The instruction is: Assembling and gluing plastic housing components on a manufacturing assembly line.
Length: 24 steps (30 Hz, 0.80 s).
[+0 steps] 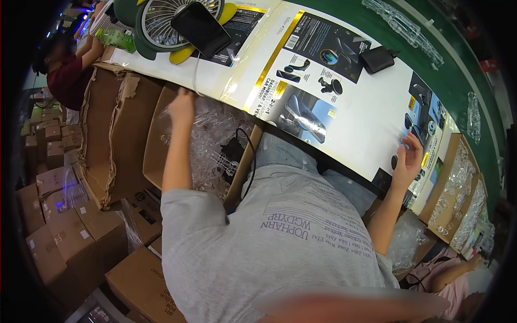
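Observation:
My left hand (182,107) reaches down at the far side of an open carton beside me. The carton holds many clear plastic pieces (207,129), with a black cable (249,145) looping over its near rim. Its fingertips are partly hidden by the table edge, so their grip is unclear. My right hand (409,161) is over the right end of the table, fingers bent and apart, with nothing visible in them. Beneath it lies a printed card sheet (371,129) covering the white tabletop.
A desk fan (156,27) with a black phone (200,29) on it stands at the far left, near a green bottle (116,39). A black adapter (377,59) sits on the sheet. Right is a carton of clear plastic parts (458,177). Stacked cartons (64,215) and other people flank the table.

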Each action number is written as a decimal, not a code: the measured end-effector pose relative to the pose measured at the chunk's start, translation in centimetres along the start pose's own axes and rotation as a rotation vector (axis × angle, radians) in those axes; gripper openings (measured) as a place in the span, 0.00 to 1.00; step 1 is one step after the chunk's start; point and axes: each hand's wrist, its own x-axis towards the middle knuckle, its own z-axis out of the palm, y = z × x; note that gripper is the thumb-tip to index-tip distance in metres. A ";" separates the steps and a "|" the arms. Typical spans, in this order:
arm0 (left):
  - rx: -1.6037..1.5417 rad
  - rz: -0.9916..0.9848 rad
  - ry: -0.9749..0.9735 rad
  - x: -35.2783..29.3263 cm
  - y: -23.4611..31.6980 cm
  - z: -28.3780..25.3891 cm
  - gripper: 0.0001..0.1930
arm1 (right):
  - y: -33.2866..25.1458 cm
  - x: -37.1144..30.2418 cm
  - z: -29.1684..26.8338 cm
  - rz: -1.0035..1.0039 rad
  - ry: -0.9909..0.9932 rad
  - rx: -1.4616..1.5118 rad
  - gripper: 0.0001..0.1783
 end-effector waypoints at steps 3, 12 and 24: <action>-0.218 -0.165 0.097 -1.0 -3.2 -3.9 0.08 | 0.0 0.2 0.1 0.011 -0.009 -0.007 0.16; -0.762 -0.510 -0.395 -4.9 -9.7 -3.7 0.09 | 0.2 0.1 0.2 -0.016 -0.022 -0.023 0.16; -1.568 -0.630 0.361 -2.7 -12.7 -6.8 0.06 | 0.0 0.1 0.3 -0.001 -0.020 -0.013 0.16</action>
